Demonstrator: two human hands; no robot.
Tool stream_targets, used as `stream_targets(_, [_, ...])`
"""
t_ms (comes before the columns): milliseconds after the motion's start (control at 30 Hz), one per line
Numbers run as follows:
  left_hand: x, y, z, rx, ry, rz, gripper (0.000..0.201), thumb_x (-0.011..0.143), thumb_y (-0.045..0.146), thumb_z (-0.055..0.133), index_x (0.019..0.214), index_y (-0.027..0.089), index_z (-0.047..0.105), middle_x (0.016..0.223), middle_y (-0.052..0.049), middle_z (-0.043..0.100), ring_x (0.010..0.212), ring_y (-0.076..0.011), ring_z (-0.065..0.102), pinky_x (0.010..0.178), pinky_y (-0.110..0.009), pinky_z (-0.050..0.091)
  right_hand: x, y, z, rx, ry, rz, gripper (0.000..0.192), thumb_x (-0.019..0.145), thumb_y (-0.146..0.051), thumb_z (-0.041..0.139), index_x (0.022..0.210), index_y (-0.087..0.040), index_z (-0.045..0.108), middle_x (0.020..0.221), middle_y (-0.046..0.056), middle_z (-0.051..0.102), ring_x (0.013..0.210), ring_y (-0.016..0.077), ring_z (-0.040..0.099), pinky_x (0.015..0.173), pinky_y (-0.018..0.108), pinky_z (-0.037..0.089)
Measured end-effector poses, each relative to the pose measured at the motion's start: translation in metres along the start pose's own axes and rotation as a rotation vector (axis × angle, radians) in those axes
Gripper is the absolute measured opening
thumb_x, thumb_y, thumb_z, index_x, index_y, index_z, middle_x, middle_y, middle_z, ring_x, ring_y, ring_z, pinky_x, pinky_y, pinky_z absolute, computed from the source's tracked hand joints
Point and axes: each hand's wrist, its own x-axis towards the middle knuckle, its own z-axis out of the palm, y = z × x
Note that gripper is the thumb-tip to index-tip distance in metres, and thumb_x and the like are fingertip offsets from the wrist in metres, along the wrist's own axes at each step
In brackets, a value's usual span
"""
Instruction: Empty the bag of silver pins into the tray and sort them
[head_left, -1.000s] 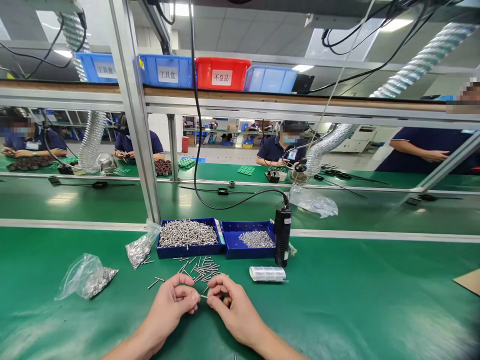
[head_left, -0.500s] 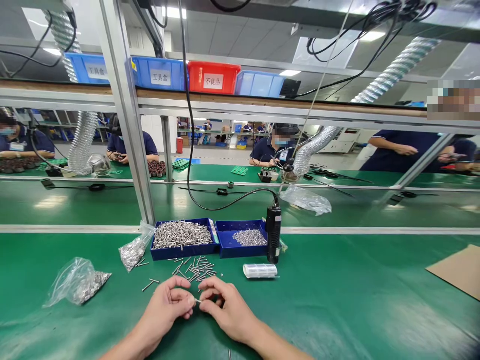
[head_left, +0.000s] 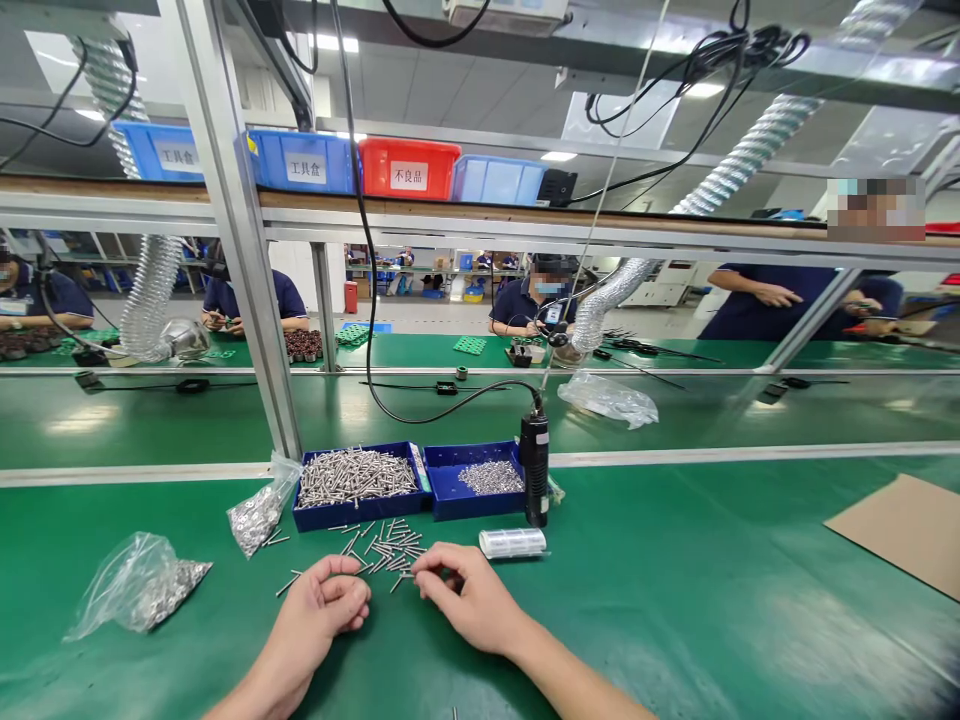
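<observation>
Now the hands were parted: right hand (head_left: 469, 600) moved to loose screws (head_left: 386, 548), left hand (head_left: 326, 605) curled, grip contents unclear

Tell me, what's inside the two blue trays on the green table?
The left blue tray holds a heap of long silver screws. The right blue tray holds small silver bits. The heaps hide what lies underneath them.

Both hands lie low on the tabletop (head_left: 675, 620). The left hand (head_left: 319, 610) is curled up; the right hand (head_left: 469, 600) lies just beside it, fingers (head_left: 427, 565) bent.
</observation>
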Motion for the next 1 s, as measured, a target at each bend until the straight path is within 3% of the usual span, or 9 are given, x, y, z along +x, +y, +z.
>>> stream_targets(100, [0.000,0.000,-0.001,-0.030,0.017,-0.011,0.058,0.060,0.039,0.095,0.099,0.015,0.059,0.070,-0.002,0.071,0.064,-0.0120,0.062,0.065,-0.023,0.050,-0.002,-0.004,-0.009,-0.412,-0.149,-0.200,0.021,0.097,-0.027,0.054,0.096,-0.023,0.074,0.089,0.004,0.072,0.083,0.0194,0.065,0.078,0.031,0.049])
stream_targets(200, [0.001,0.001,-0.002,-0.049,0.010,-0.039,0.060,0.059,0.039,0.095,0.100,0.015,0.059,0.077,-0.006,0.074,0.068,-0.0134,0.065,0.068,-0.024,0.053,-0.002,-0.009,-0.013,-0.580,-0.177,-0.226,0.021,0.094,-0.022,0.055,0.101,-0.025,0.074,0.095,0.004,0.071,0.089,0.0207,0.065,0.077,0.029,0.048])
stream_targets(300, [0.001,0.002,-0.002,-0.059,0.027,-0.063,0.062,0.056,0.039,0.097,0.100,0.015,0.061,0.082,-0.009,0.076,0.071,-0.0154,0.068,0.069,-0.025,0.054,-0.006,-0.019,-0.023,-0.569,-0.192,-0.191,0.018,0.089,-0.023,0.063,0.103,-0.026,0.075,0.105,0.004,0.068,0.094,0.0207,0.064,0.079,0.028,0.047])
stream_targets(433, [0.001,0.002,-0.002,-0.072,0.053,-0.087,0.064,0.053,0.037,0.098,0.100,0.014,0.062,0.083,-0.011,0.077,0.071,-0.0168,0.070,0.070,-0.027,0.056,-0.023,-0.025,-0.034,-0.428,-0.571,-0.190,0.030,0.077,-0.014,0.073,0.102,-0.030,0.077,0.090,-0.002,0.067,0.074,0.0147,0.063,0.068,0.022,0.046])
stream_targets(500, [0.001,0.003,-0.001,-0.068,0.062,-0.096,0.066,0.051,0.037,0.099,0.100,0.013,0.062,0.083,-0.012,0.078,0.070,-0.0175,0.071,0.070,-0.027,0.056,-0.031,-0.021,-0.030,-0.471,-0.637,-0.182,0.028,0.076,-0.009,0.071,0.093,-0.029,0.077,0.084,-0.003,0.066,0.069,0.0141,0.061,0.063,0.022,0.043])
stream_targets(633, [0.002,0.002,0.002,-0.031,0.086,-0.099,0.068,0.048,0.039,0.099,0.098,0.013,0.060,0.080,-0.013,0.078,0.067,-0.0182,0.071,0.067,-0.027,0.056,-0.035,-0.016,-0.010,-0.617,-0.512,-0.101,0.013,0.079,-0.013,0.067,0.073,-0.024,0.069,0.082,-0.001,0.066,0.073,0.0178,0.062,0.062,0.026,0.040])
stream_targets(767, [0.000,0.002,0.005,-0.011,0.075,-0.084,0.065,0.051,0.039,0.098,0.095,0.015,0.058,0.076,-0.011,0.077,0.064,-0.0167,0.069,0.065,-0.025,0.055,-0.030,-0.028,0.002,-0.571,-0.380,-0.083,0.024,0.085,-0.010,0.056,0.100,-0.025,0.067,0.094,0.004,0.068,0.088,0.0224,0.063,0.077,0.030,0.045])
stream_targets(867, [-0.002,0.002,0.008,-0.007,0.030,-0.058,0.062,0.054,0.039,0.097,0.095,0.015,0.057,0.075,-0.010,0.077,0.064,-0.0156,0.068,0.065,-0.024,0.054,-0.025,-0.032,0.008,-0.295,-0.170,-0.062,0.030,0.097,-0.018,0.045,0.118,-0.028,0.064,0.106,0.006,0.066,0.099,0.0217,0.062,0.088,0.032,0.047])
stream_targets(1000, [-0.006,0.002,0.010,-0.003,-0.013,-0.013,0.057,0.060,0.039,0.094,0.097,0.015,0.058,0.080,-0.010,0.077,0.067,-0.0155,0.068,0.068,-0.025,0.054,-0.017,-0.018,0.025,0.213,0.070,0.133,0.019,0.093,-0.038,0.062,0.098,-0.020,0.068,0.086,0.004,0.068,0.081,0.0203,0.066,0.077,0.033,0.054])
